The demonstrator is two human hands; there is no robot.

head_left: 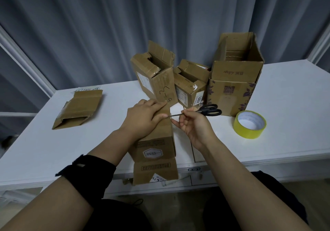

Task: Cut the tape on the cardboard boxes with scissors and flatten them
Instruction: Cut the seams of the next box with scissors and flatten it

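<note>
Both forearms reach in from the near edge, the left one in a black sleeve. Pressed flat, fingers spread, the left hand pins the far end of a box that lies on its side on the bench, its near flap overhanging the edge. Just right of it, the right hand pinches the scissors by the blades, handles pointing away; the tip meets the box's upper right edge.

This looks like the tape-cutting step on this box. Next, the tip needs to run along the taped seam while the left hand keeps clear.

Beyond stand three open boxes; a flattened box lies far left, a tape roll right.
</note>
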